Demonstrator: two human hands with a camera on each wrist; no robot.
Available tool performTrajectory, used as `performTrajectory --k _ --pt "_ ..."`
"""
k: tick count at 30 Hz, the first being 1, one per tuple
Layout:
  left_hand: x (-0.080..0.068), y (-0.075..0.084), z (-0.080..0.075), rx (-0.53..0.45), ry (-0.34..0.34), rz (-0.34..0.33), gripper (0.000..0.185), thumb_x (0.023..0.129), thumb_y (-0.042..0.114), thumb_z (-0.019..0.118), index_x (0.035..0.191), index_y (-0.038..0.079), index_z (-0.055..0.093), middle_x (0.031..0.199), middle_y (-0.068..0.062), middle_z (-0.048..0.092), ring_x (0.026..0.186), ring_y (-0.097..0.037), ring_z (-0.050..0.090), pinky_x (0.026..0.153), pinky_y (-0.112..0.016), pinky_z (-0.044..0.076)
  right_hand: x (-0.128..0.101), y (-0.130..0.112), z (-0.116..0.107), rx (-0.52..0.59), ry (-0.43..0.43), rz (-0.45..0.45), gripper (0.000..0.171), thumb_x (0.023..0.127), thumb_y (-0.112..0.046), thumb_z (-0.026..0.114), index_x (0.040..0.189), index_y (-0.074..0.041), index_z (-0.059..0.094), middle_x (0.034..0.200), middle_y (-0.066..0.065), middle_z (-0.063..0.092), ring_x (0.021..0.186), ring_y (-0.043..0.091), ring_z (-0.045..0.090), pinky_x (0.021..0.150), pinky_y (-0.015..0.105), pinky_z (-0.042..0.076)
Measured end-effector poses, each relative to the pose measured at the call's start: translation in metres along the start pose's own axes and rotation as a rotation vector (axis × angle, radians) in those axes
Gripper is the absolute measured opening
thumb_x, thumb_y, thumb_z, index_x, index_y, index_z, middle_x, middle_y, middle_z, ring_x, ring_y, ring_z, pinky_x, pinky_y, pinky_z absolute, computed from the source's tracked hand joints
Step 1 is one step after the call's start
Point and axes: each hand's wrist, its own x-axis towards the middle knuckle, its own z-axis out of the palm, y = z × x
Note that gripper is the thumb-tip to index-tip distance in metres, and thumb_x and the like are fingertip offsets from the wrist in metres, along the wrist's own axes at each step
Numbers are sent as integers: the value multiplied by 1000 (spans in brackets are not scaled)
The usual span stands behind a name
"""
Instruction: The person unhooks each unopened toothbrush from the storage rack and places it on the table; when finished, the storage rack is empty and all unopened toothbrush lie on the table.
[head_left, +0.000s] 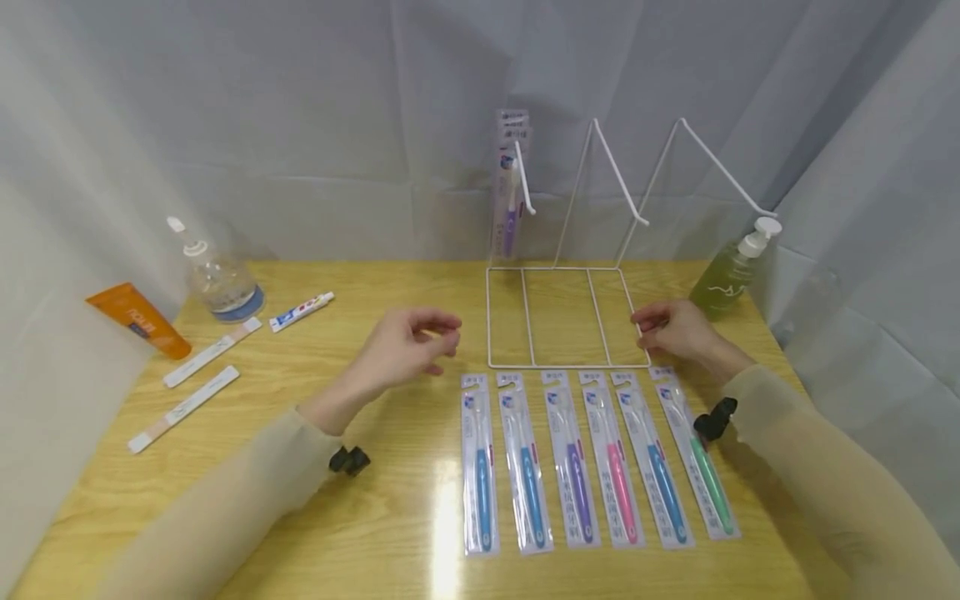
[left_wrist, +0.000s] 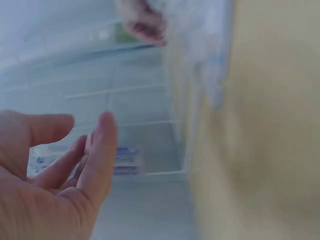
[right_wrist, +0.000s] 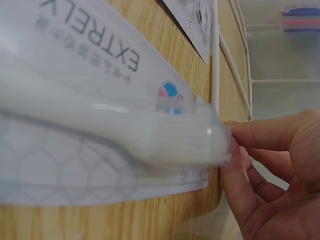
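Note:
Several packaged toothbrushes [head_left: 600,458] lie in a row on the wooden table, just in front of a white wire rack [head_left: 562,366]. One purple toothbrush pack [head_left: 510,200] hangs on the rack's left hook. My left hand [head_left: 420,333] hovers left of the rack with its fingers loosely curled and holds nothing; the left wrist view shows the hand [left_wrist: 87,135] empty too. My right hand [head_left: 660,329] is at the rack's front right corner, and its fingertips seem to pinch the wire [right_wrist: 216,60]. The top of the green toothbrush pack [right_wrist: 100,100] lies right beside those fingers [right_wrist: 235,160].
At the left stand a clear pump bottle [head_left: 217,279], an orange tube [head_left: 138,321], a small toothpaste tube [head_left: 302,311] and two long white boxes [head_left: 212,352]. A green pump bottle [head_left: 731,271] stands right of the rack. Grey curtains close in the table.

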Motion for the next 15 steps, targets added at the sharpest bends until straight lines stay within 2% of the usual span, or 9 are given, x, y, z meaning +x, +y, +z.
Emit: performTrajectory --k 4,8,11,15 --pt "39 29 -3 -83 151 116 38 109 9 71 145 -2 67 145 -24 72 129 -43 74 96 -37 73 -2 -1 -3 -1 -6 16 47 91 2 83 136 12 72 112 19 72 83 7 62 65 17 61" --pt "81 48 -7 -182 295 222 37 107 5 72 143 -2 68 147 -25 71 131 -39 73 102 -33 70 1 -1 -3 -1 -5 25 47 91 2 83 136 11 72 111 18 73 82 7 63 66 16 62" --pt "109 56 -7 -227 378 267 39 106 5 75 143 -2 69 149 -25 71 133 -35 72 113 -34 66 3 -2 -2 5 -8 21 48 89 3 84 136 11 72 110 17 74 83 6 63 67 16 62" --pt "133 64 0 -257 434 289 39 104 4 78 141 -3 70 146 -25 73 132 -33 71 120 -37 61 3 -2 -1 10 -10 28 48 89 4 83 135 11 73 107 14 73 84 7 63 67 16 61"
